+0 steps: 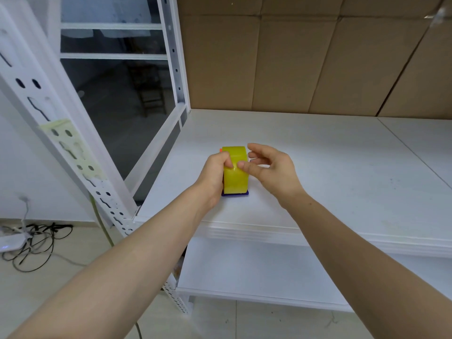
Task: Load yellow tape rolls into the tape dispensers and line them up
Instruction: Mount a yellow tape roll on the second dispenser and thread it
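Reaching in from the near edge of the white shelf board (330, 167), your two forearms meet over a single yellow tape roll (235, 171) that stands on edge toward the board's left side, well clear of the back edge. Your left hand (215, 176) is wrapped around the roll's left flank, thumb pressed on the tape face, so it is grasping the roll. Your right hand (271, 168) is half spread: its thumb touches the yellow face near your left thumb, while the other fingers are loose and hover just beside the roll without closing.

Under the roll, a dark blue dispenser (235, 193) shows only as a thin strip at the bottom, with an orange bit at the far left top; whether the roll is fully seated on its hub you cannot tell from here.

You seem to be hunting for the tape's free end. The risk is that picking at the glossy film with one thumb tilts the roll out of its cradle, or drags the light dispenser toward the left edge of the board. Keep your left grip firm and press down.

Beyond, cardboard panels (318, 57) line the back.
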Tool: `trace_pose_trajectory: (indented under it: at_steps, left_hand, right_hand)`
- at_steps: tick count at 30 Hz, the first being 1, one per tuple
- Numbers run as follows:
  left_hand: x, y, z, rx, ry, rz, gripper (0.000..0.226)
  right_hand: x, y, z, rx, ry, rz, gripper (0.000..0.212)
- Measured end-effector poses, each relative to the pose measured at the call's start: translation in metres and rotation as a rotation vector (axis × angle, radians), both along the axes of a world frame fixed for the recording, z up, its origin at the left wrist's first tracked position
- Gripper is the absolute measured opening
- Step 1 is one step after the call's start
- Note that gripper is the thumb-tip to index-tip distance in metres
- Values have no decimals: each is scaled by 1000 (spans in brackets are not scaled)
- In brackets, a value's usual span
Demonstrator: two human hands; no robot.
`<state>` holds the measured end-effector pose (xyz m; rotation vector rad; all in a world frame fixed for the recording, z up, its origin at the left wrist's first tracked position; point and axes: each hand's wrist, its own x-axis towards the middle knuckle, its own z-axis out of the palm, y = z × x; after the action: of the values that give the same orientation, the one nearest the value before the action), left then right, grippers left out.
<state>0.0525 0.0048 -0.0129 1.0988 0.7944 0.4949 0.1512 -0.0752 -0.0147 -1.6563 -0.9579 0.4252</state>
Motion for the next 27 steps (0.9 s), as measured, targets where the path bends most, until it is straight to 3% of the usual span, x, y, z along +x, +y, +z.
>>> trace_pose_trajectory:
  at_steps: [5, 12, 17, 21, 25, 27]
  left_hand:
    - [-3, 1, -2, 62, -9, -81, 27]
    - [-3, 5, -8, 134, -81, -148, 25]
    - [-4, 5, -9, 149, -74, -132, 17]
    - [-4, 6, -11, 188, -57, -114, 12]
    - [-3, 4, -12, 207, -62, -125, 12]
    - [-4, 4, -15, 226, -60, -141, 27]
  right_hand:
    - [5, 6, 9, -60, -310, 58, 28]
    - [9, 12, 25, -128, -502, 123, 13]
    - [4, 15, 36, -325, -917, 186, 21]
    - [4, 11, 34, -366, -1209, 199, 24]
    - [4, 6, 30, -356, -1106, 150, 22]
    - [3, 7, 29, -359, -1070, 123, 19]
